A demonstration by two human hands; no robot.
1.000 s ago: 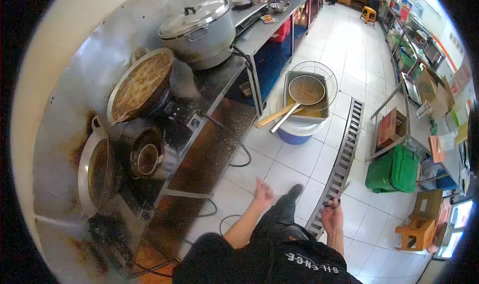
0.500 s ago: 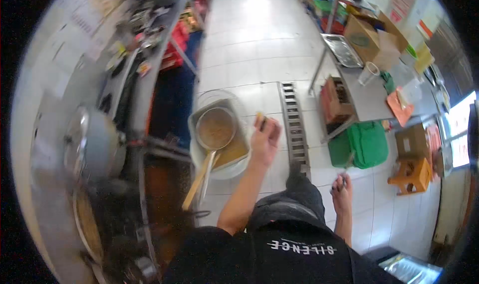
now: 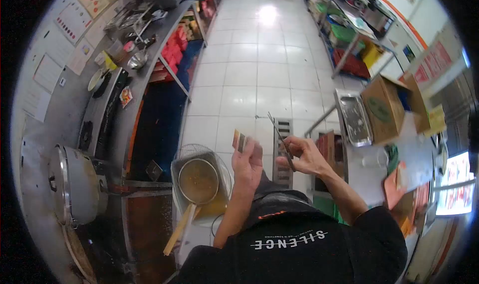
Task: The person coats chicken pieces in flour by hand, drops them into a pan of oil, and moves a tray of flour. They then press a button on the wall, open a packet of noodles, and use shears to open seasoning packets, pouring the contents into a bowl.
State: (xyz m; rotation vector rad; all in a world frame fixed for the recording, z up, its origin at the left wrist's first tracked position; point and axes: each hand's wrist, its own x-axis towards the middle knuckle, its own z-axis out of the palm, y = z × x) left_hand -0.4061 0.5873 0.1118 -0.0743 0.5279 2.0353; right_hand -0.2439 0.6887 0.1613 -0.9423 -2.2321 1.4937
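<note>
My left hand [image 3: 247, 163] is closed on a small packet [image 3: 239, 141], held upright between thumb and fingers; its print is too blurred to read. To its right my right hand [image 3: 308, 157] grips a pair of scissors [image 3: 277, 132], the blades pointing up and away from me. Packet and scissors are apart. Left of my hands a round strainer [image 3: 198, 181] with a wooden handle [image 3: 178, 232] rests over a pale plastic tub [image 3: 222, 160] holding yellow-brown liquid. A wire mesh basket [image 3: 192, 149] shows at the tub's far edge.
A lidded pot [image 3: 82, 187] stands on the left counter. A metal worktable [image 3: 357, 170] on the right carries a metal tray [image 3: 355, 118], a cardboard box [image 3: 383, 109] and a clear cup [image 3: 375, 160]. A drain grate [image 3: 283, 172] runs along the tiled floor [image 3: 239, 102].
My right hand has risen from low at my side to the front with the scissors. My left hand has shifted slightly left and lower, still holding the packet. The view has turned.
</note>
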